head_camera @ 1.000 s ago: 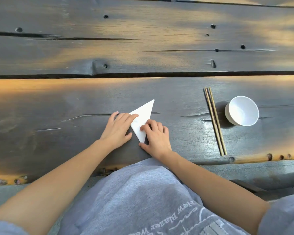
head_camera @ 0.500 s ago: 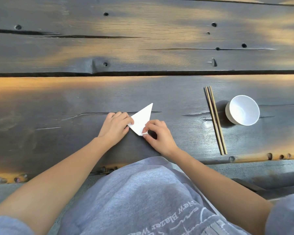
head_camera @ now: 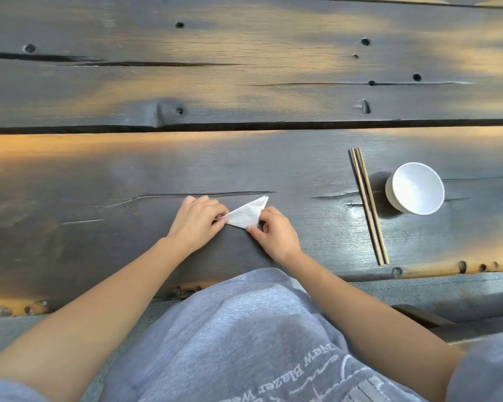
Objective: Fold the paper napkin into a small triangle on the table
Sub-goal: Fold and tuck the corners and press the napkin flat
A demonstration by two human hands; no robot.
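While both hands, the left hand (head_camera: 196, 220) and right hand (head_camera: 275, 235), pinch the small white folded paper napkin (head_camera: 246, 215) well left of the wooden chopsticks (head_camera: 368, 206), its thin layers may slip and skew the crease.

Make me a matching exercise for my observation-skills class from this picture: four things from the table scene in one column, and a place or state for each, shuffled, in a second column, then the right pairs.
Things
1. napkin
2. chopsticks
3. bowl
4. left hand

Places or states
A. farthest right on the table, empty inside
B. lying side by side, just left of the bowl
C. white, folded to a triangle, held at both ends
D. pinching the triangle's left tip

Pairs: 1-C, 2-B, 3-A, 4-D. The right hand holds the other end.
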